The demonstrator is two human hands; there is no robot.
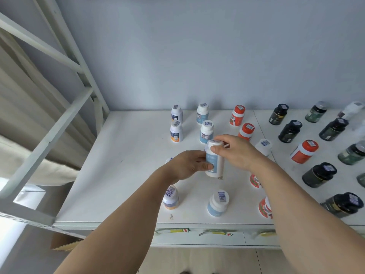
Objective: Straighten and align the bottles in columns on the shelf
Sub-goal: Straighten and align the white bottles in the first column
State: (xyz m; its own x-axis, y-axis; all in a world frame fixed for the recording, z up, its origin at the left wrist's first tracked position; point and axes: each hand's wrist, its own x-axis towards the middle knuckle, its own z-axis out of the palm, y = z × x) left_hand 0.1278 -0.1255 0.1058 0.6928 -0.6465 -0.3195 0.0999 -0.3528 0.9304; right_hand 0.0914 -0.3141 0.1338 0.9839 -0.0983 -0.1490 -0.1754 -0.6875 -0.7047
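Between both hands, a white bottle with a pale blue label [214,159] stands mid-shelf [122,167]. Left hand [189,165] wraps its body from the side; right hand [235,151] pinches its cap from above. Similar bottles [206,131] stand behind it, another [218,202] nearer.

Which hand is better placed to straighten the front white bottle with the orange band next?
Probably left. The orange-banded bottle stands at the front beneath the left forearm, and the left hand is nearer. The right hand, gripping the light-blue bottle by its cap, would have to cross over.
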